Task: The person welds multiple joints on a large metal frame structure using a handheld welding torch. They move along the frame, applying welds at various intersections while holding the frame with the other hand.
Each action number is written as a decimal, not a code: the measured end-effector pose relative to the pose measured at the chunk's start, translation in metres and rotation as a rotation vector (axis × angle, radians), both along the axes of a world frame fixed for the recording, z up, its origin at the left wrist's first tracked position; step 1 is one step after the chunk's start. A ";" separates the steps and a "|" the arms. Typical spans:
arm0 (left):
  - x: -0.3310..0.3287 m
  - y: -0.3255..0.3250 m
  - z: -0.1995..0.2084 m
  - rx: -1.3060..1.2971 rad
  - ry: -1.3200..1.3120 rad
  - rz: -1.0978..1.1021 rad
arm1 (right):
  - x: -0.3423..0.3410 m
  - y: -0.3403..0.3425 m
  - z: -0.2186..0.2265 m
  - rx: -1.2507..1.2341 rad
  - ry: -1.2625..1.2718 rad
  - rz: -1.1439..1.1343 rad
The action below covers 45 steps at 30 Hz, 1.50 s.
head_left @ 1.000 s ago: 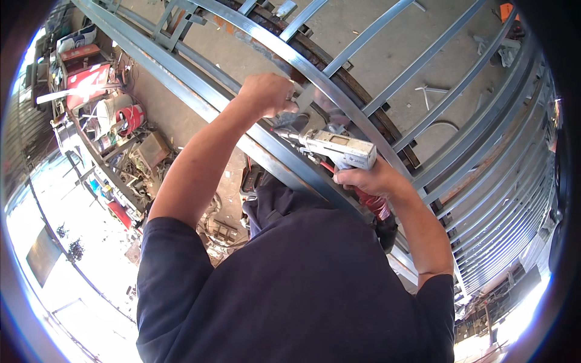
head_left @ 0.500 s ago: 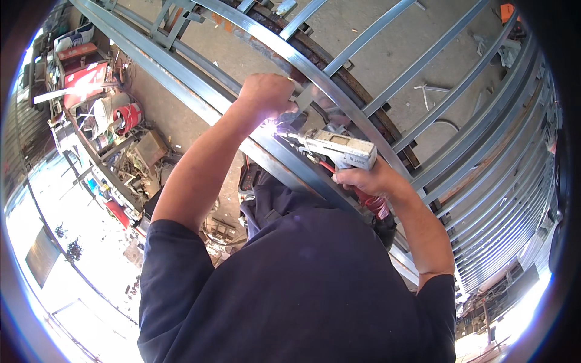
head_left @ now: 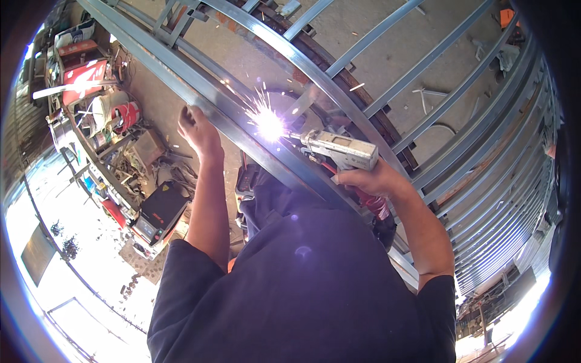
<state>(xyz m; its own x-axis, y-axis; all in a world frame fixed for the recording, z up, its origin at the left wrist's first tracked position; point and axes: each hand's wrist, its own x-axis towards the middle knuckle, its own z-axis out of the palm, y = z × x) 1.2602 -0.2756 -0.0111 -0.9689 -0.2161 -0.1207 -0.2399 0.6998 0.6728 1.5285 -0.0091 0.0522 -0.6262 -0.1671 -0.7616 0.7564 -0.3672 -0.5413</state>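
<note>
My right hand (head_left: 369,180) is wrapped round the grip of a grey, pistol-shaped welding gun (head_left: 339,148). The gun's tip points left at a long steel bar (head_left: 227,97), where a bright white-violet glare (head_left: 269,126) throws sparks; the glare hides the exact contact. A red hose or cable hangs beneath my right hand. At the near edge of a parallel steel bar (head_left: 227,130), my left hand (head_left: 200,136) hovers or rests with fingers loosely bent and apart, nothing visible in it. Whether it touches the bar I cannot tell.
A curved steel band (head_left: 302,63) arcs beyond the bars, with a row of slats (head_left: 387,91) running off to the right. On the left stand red equipment (head_left: 85,78), a black case (head_left: 162,206) and cluttered scrap. White offcuts lie on the floor (head_left: 411,72).
My left hand has moved from over the bars beside the gun's tip toward me and to the left. The glare has grown and sparks now fly. My right hand stays nearly still.
</note>
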 end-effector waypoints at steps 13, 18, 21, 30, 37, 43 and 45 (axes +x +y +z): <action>0.053 0.005 -0.051 0.687 -0.316 0.368 | 0.004 0.003 0.000 -0.019 -0.067 0.055; 0.051 -0.004 -0.067 0.625 -0.279 0.346 | 0.007 0.004 0.003 -0.027 -0.030 -0.016; 0.052 0.003 -0.060 0.534 -0.265 0.335 | 0.017 0.010 0.005 -0.032 -0.057 -0.086; 0.053 0.020 -0.042 0.397 -0.228 0.347 | 0.064 0.035 0.021 0.051 -0.095 0.002; 0.054 0.019 -0.043 0.417 -0.220 0.348 | 0.088 0.023 0.004 0.014 -0.093 0.003; 0.053 0.016 -0.049 0.371 -0.200 0.326 | 0.091 0.020 0.001 -0.011 -0.110 -0.013; 0.054 0.017 -0.047 0.382 -0.210 0.331 | 0.089 0.018 0.005 0.012 -0.124 -0.013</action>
